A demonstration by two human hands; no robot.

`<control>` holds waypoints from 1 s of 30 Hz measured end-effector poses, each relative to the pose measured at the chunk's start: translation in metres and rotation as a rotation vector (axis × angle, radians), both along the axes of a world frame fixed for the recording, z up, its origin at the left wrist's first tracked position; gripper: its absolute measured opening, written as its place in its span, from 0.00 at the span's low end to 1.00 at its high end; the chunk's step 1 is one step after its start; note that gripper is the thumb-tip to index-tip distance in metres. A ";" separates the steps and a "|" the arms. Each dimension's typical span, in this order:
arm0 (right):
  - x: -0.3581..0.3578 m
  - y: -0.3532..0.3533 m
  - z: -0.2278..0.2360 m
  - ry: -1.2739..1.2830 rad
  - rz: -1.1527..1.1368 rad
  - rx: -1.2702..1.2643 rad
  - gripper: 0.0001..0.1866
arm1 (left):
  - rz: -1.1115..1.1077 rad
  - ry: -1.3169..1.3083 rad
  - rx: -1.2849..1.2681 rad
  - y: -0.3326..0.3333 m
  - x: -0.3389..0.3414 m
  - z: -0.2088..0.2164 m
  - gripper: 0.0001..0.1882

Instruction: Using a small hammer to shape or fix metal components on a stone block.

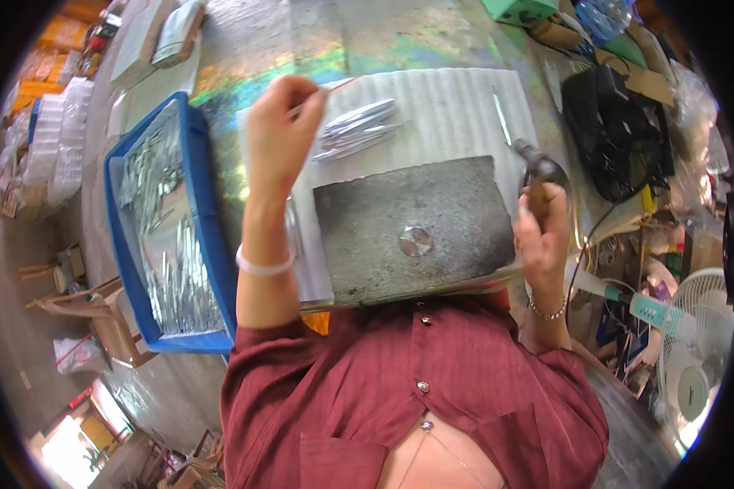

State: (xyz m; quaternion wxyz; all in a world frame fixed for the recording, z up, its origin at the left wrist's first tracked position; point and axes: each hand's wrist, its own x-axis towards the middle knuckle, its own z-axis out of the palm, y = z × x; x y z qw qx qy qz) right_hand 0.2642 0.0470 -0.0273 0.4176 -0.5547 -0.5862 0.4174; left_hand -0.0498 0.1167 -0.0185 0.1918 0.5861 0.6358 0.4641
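Observation:
My left hand (pixel 284 122) is raised over the left part of the white foam sheet (pixel 448 94), its fingers closed in a pinch. A thin reddish-brown line shows beside the fingertips; what they hold, if anything, I cannot make out. My right hand (pixel 544 232) grips a hammer (pixel 540 167) with a dark head, at the right edge of the dark metal plate (pixel 391 204). On the plate lies a shiny round metal disc (pixel 416 240). A pile of thin silvery strips (pixel 357 130) rests on the foam behind the plate. One more strip (pixel 501 114) lies beyond the hammer.
At the left a blue tray (pixel 122 244) holds many silvery metal strips (pixel 183 277). A black bag (pixel 612 130) with a cable stands at the right, near a white fan (pixel 697 350). Wrapped blocks (pixel 178 33) lie at the far left, a green box (pixel 520 10) far right.

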 end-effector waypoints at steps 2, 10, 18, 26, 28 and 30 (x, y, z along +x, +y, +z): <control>0.019 0.011 0.001 0.123 -0.110 -0.049 0.09 | 0.033 -0.051 -0.038 -0.035 0.002 0.022 0.04; 0.070 0.031 -0.019 -0.618 -0.175 0.043 0.15 | -0.001 -0.386 -0.298 -0.142 0.013 0.031 0.06; 0.067 0.041 -0.033 -0.839 -0.101 -0.003 0.12 | -0.051 0.001 -0.251 -0.152 0.040 0.033 0.06; 0.066 0.047 -0.032 -0.796 -0.112 -0.047 0.08 | -0.131 0.088 -0.310 -0.148 0.043 0.015 0.08; 0.066 0.047 -0.029 -0.787 -0.108 -0.055 0.08 | -0.138 0.093 -0.307 -0.148 0.043 0.011 0.08; 0.065 0.044 -0.024 -0.732 -0.131 -0.054 0.08 | -0.154 0.089 -0.301 -0.149 0.042 0.005 0.08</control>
